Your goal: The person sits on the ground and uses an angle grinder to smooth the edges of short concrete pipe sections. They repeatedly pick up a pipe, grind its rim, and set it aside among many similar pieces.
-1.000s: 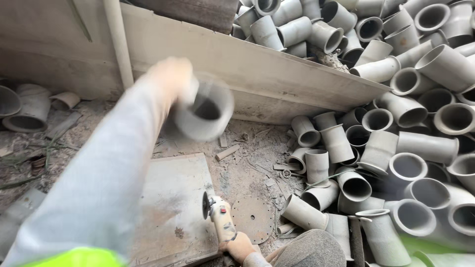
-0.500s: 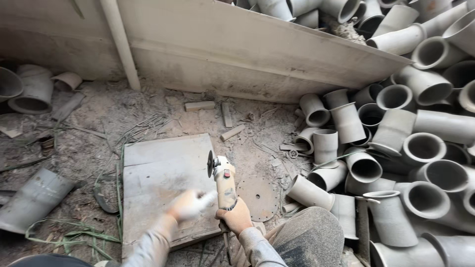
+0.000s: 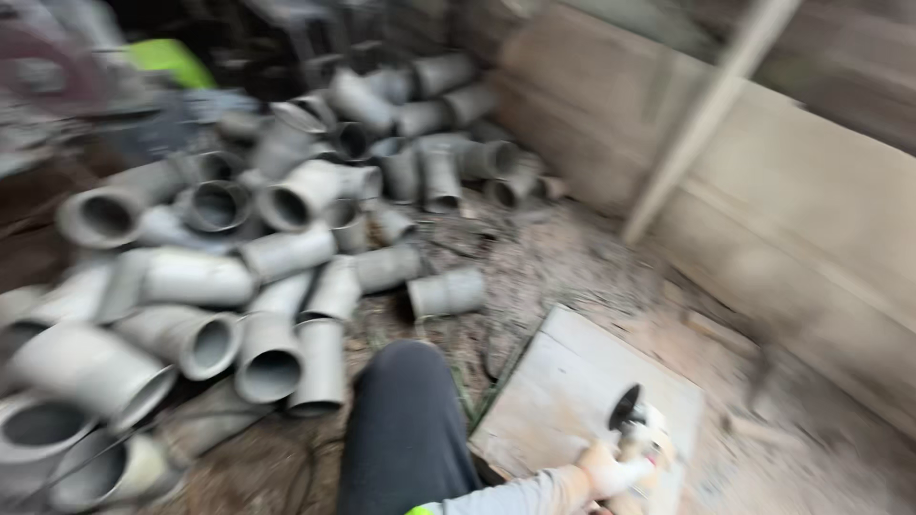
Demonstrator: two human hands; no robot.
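Observation:
My left hand (image 3: 603, 469), in a pale glove with a grey sleeve, grips an angle grinder (image 3: 641, 426) at the bottom right. The grinder's dark disc stands over a flat grey slab (image 3: 572, 381) lying on the dirt floor. My right hand is out of the picture. My knee in dark trousers (image 3: 405, 420) fills the bottom centre, just left of the slab. The whole view is blurred by motion.
A heap of grey pipe fittings (image 3: 272, 257) covers the left half, from the near left up to the far middle. A pale board wall (image 3: 792, 210) with a slanted post (image 3: 706, 114) runs along the right. Rubble and dirt (image 3: 572, 257) lie between them.
The view has swung sharply to the left, onto another pile of fittings. The grinder and slab now sit at the bottom right, and only one hand shows on the grinder.

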